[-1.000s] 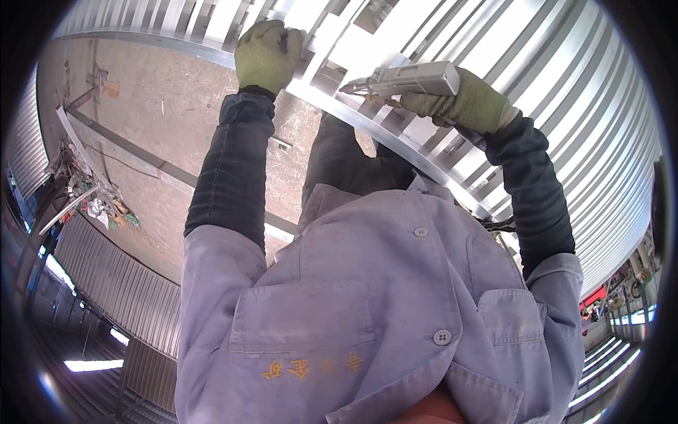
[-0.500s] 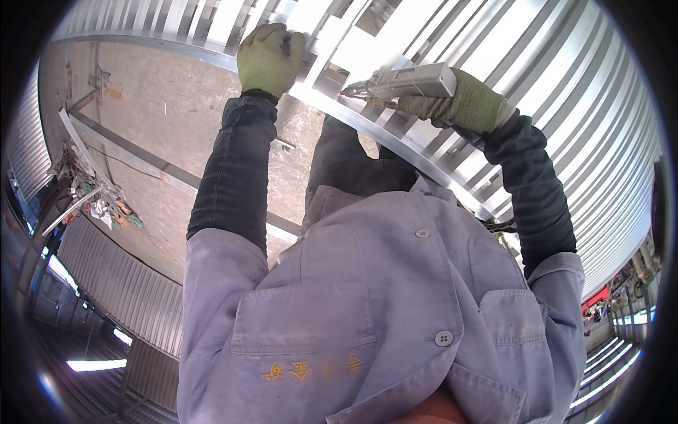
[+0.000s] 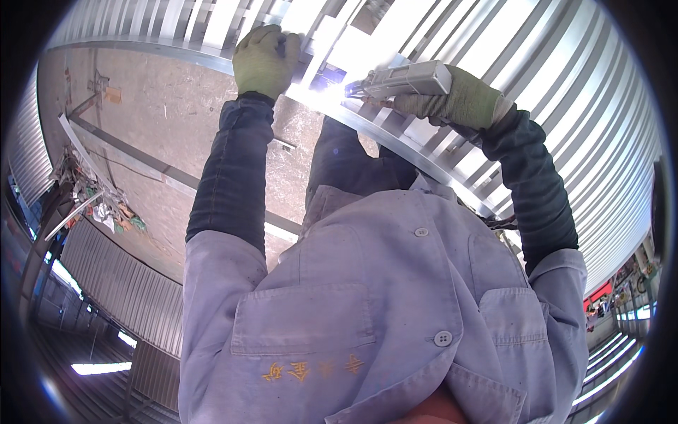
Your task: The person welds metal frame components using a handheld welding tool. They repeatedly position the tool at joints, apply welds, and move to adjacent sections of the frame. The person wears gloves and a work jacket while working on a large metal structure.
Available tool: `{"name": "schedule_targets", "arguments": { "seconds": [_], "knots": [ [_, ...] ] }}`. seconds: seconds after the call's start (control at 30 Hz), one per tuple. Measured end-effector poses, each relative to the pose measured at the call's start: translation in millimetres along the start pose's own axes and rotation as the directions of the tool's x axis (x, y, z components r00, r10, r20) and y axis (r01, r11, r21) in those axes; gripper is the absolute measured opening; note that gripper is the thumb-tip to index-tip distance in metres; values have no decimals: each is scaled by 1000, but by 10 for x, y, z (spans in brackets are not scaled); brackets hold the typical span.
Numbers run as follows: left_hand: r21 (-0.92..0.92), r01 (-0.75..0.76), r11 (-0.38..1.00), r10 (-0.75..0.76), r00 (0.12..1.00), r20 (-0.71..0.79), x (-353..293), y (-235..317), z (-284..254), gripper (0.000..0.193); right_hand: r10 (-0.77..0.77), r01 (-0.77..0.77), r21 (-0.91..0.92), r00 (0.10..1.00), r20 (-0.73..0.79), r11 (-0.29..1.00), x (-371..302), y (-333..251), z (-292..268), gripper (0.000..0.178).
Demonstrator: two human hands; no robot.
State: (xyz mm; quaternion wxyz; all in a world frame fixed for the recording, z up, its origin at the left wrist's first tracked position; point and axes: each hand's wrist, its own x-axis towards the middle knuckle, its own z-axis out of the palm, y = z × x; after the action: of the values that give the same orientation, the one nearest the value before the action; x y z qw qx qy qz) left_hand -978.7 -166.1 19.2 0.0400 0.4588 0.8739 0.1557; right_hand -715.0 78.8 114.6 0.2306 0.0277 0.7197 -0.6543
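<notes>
My right hand (image 3: 472, 99), in a green work glove, is closed around a grey handheld welding gun (image 3: 413, 79). The gun's nozzle points left, at a joint on the edge rail (image 3: 417, 157) of a slatted metal panel, and a bright white-violet glow (image 3: 329, 93) burns just off its tip. Left of the glow, my left hand (image 3: 264, 65), gloved the same way, rests on the panel edge. Its fingers are curled, and what they grip is hidden beneath them. Shiny parallel metal slats (image 3: 508, 88) run away from the rail.
Beneath lies a dusty concrete floor (image 3: 169, 106), crossed by a metal bar (image 3: 134, 155). A pile of scrap (image 3: 106, 205) sits at the left, by corrugated sheeting (image 3: 120, 283). My legs (image 3: 346, 159) are under the rail. Cluttered goods (image 3: 628, 286) stand at the far right.
A bright glow has appeared at the welding gun's tip, where only a small reddish spot showed before. Both hands have shifted very slightly left; their grips look the same.
</notes>
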Motion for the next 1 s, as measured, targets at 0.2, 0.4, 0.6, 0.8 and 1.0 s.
{"name": "schedule_targets", "arguments": {
  "seconds": [0.2, 0.4, 0.6, 0.8, 1.0],
  "knots": [
    [3, 9, 1000, -9, 1000, -8, -14, -13, 18, 43, -39, 39, 30, 999, 3, 999, 46, 92, 18, 45],
    [2, -7, 1000, 8, 1000, -25, -8, -24, 29, 41, -90, 90, 57, 996, 2, 994, 39, 196, 22, 45],
    [1, -13, 1000, 13, 1000, -17, 3, -39, 45, 40, -147, 146, 100, 989, 6, 984, -21, 357, 39, 46],
    [-15, 4, 1000, -5, 1000, -5, -2, -32, 33, 42, -195, 193, 138, 981, 3, 971, -40, 460, 57, 47],
    [3, 27, 1000, -27, 999, 18, 11, -7, 12, 42, -260, 258, 170, 966, -11, 951, -69, 597, 71, 48]
  ]
}}
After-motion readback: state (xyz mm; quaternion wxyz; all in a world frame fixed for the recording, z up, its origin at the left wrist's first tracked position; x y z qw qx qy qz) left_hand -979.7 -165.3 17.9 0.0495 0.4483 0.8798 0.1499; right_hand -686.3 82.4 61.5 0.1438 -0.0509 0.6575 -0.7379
